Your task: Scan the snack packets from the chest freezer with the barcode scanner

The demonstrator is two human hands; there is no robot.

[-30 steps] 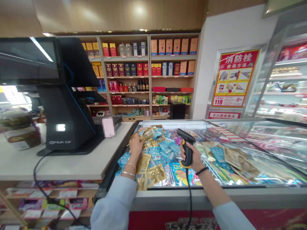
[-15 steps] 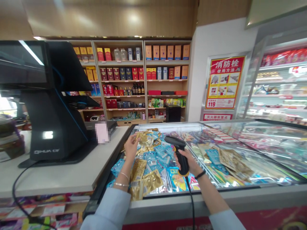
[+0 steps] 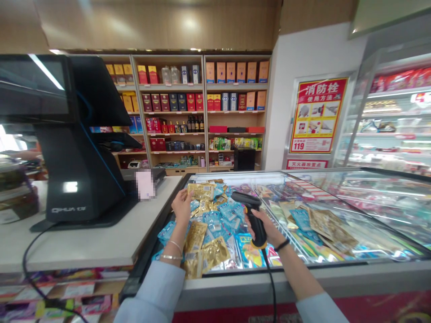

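My left hand (image 3: 182,206) pinches the left end of a gold foil packet (image 3: 202,191), whose barcode patch faces up near its right end. It is held at the far side of a heap of gold and blue packets on the freezer's glass top. My right hand (image 3: 261,224) is wrapped around the handle of a black barcode scanner (image 3: 247,199). The scanner's head points left toward the gold packet, and its cable hangs down over the freezer's front edge. Below my hands lie blue packets (image 3: 212,222) and another gold packet (image 3: 215,252).
A white counter (image 3: 144,233) with a black point-of-sale terminal (image 3: 84,179) stands at the left. More gold and blue packets (image 3: 328,226) lie on the freezer's right part. Behind are shelves (image 3: 202,89) of boxes and bottles; a refrigerated display (image 3: 397,107) is at the right.
My left hand has lifted the gold packet slightly off the heap and turned it, so its barcode side shows more fully. The scanner in my right hand stays nearly in place.
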